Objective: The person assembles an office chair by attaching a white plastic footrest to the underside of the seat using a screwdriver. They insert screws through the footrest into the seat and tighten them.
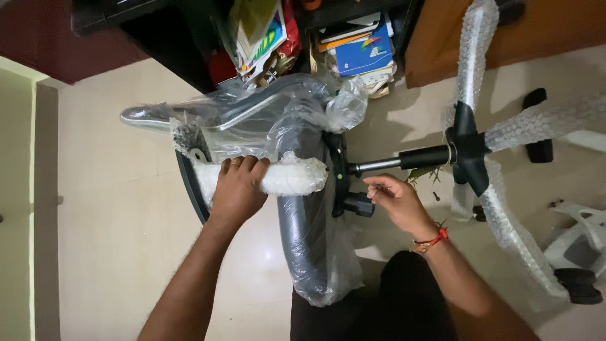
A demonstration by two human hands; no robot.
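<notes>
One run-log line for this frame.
left hand: grips bubble-wrapped armrest | right hand: fingers pinched by black knob | chair seat: plastic-wrapped, on its side

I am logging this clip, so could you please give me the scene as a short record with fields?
setting: tiled floor, head view looking down
left hand: grips a foam-wrapped armrest
right hand: fingertips pinched near a black knob under the seat
chair seat: on its side, in clear plastic
wheel base: bubble-wrapped arms, joined by a gas cylinder
background: stacked books
</notes>
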